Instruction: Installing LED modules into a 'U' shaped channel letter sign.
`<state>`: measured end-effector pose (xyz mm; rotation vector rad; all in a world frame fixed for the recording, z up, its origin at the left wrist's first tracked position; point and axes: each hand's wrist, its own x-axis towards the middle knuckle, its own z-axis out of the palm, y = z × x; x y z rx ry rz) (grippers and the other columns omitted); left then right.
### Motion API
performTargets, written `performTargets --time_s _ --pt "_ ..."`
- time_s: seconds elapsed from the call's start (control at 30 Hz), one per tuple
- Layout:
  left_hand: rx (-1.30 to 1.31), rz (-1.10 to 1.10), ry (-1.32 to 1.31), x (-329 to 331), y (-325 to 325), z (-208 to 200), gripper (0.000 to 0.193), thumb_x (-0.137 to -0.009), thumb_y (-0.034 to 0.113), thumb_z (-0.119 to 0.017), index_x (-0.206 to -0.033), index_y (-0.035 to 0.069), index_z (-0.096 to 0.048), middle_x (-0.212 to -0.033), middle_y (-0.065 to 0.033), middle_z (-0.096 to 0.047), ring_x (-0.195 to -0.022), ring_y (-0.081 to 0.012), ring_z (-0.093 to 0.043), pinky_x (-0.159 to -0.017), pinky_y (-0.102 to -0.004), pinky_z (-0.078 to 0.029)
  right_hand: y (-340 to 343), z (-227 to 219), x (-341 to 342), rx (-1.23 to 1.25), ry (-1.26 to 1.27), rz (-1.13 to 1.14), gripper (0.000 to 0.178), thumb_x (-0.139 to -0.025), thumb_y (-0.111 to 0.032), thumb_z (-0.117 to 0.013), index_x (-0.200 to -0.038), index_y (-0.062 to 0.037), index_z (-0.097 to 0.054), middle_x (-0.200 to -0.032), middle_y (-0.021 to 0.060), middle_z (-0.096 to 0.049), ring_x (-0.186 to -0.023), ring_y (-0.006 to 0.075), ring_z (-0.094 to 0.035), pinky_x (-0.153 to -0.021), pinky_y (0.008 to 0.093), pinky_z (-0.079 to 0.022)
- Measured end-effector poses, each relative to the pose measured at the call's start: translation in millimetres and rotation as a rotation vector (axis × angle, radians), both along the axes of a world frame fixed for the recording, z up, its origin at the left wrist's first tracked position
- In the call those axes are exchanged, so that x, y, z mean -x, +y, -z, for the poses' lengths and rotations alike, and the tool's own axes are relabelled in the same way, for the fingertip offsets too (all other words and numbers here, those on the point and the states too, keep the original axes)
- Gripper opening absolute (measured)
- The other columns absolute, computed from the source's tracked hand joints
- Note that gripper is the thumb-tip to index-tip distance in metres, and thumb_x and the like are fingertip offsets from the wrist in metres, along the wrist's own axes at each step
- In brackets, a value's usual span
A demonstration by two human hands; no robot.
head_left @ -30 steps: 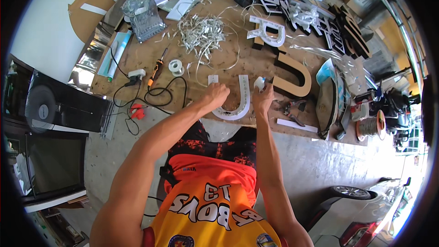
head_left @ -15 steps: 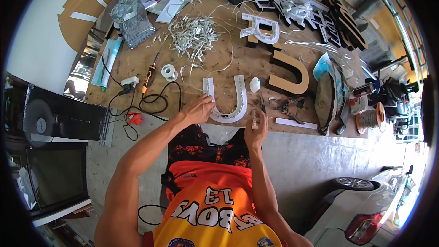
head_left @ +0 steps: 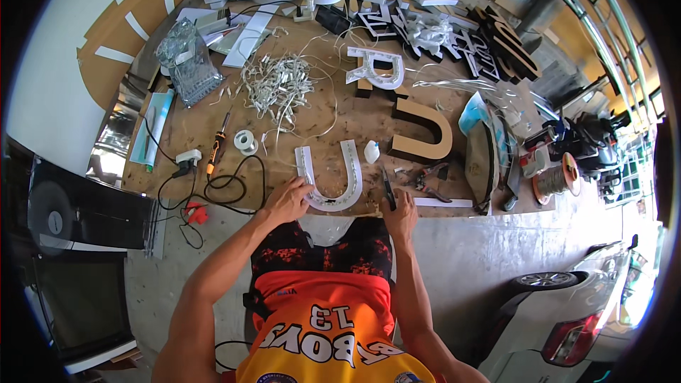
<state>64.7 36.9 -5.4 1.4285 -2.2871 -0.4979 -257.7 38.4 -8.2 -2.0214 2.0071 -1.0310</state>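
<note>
A white U-shaped letter piece (head_left: 332, 204) lies at the table's near edge, with small light modules along its channel. My left hand (head_left: 287, 201) rests on its left side, fingers pressed against the rim. Right of the letter, a slim dark tool with a narrow tip (head_left: 387, 188) points away from me. My right hand (head_left: 402, 214) closes on its near end, thumb on one side and fingers on the other. A small white bottle (head_left: 372, 152) stands between the letter and a cardboard-faced U with black sides (head_left: 423, 131).
A tangle of white wired modules (head_left: 277, 89) lies mid-table. To the left are a soldering iron (head_left: 218, 145), solder spool (head_left: 245, 142) and looping black cord. Pliers (head_left: 429, 186), a white strip (head_left: 443, 203) and a pouch (head_left: 481, 159) lie to the right. Letter pieces crowd the back.
My right hand has moved rightward and down onto the slim dark tool's near end. My left hand stays on the white letter. The whole view has shifted slightly.
</note>
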Motion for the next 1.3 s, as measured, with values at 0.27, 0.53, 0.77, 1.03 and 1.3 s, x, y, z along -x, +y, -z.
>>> performTargets --time_s 0.27,0.53,0.77,1.03,1.3 --pt "0.055 -0.114 -0.128 12.9 2.6 -14.2 0.031 -0.077 0.016 -0.068 -0.107 0.007 -0.068 -0.101 -0.0102 -0.06 -0.103 -0.0292 -0.056 -0.092 -0.046 -0.041 -13.6 0.8 4.7 -0.127 0.045 0.078 0.031 -0.079 -0.018 -0.07 -0.107 -0.0065 -0.064 -0.1 0.0165 -0.066 -0.094 0.04 -0.062 -0.078 0.0496 -0.05" --pt "0.072 -0.037 -0.124 1.8 -6.8 -8.3 0.033 -0.077 0.015 -0.067 -0.109 0.007 -0.068 -0.1 -0.0089 -0.058 -0.102 -0.0272 -0.056 -0.092 -0.0436 -0.039 -2.2 -19.3 -13.5 0.076 0.031 0.051 0.023 -0.081 -0.014 -0.069 -0.101 -0.0047 -0.062 -0.094 0.0148 -0.065 -0.086 0.0399 -0.063 -0.073 0.0489 -0.05" --pt "0.08 -0.049 -0.139 7.0 -0.2 -8.4 0.029 -0.077 0.017 -0.067 -0.104 0.007 -0.068 -0.1 -0.0081 -0.057 -0.102 -0.0261 -0.055 -0.09 -0.043 -0.039 25.4 8.5 -15.5 -0.009 -0.242 -0.068 0.011 -0.088 -0.009 -0.065 -0.096 -0.0032 -0.059 -0.086 0.0164 -0.065 -0.075 0.0396 -0.061 -0.065 0.0465 -0.048" --pt "0.033 -0.03 -0.186 5.5 -16.4 -9.4 0.026 -0.078 0.02 -0.066 -0.101 0.008 -0.068 -0.099 -0.0079 -0.058 -0.101 -0.0264 -0.055 -0.089 -0.0434 -0.04 54.2 19.8 -37.6 -0.191 -0.539 -0.12 0.019 -0.097 -0.016 -0.059 -0.086 -0.001 -0.054 -0.068 0.0183 -0.056 -0.061 0.0354 -0.054 -0.058 0.0431 -0.043" --pt "0.02 -0.067 -0.085 1.7 -25.4 0.1 0.024 -0.081 0.023 -0.065 -0.1 0.009 -0.069 -0.095 -0.0088 -0.063 -0.098 -0.0284 -0.06 -0.088 -0.0447 -0.045 88.4 57.8 -27.1 -0.216 -0.363 -0.255 0.032 -0.102 -0.027 -0.055 -0.082 -0.0021 -0.053 -0.059 0.0109 -0.049 -0.052 0.018 -0.047 -0.05 0.0371 -0.038"
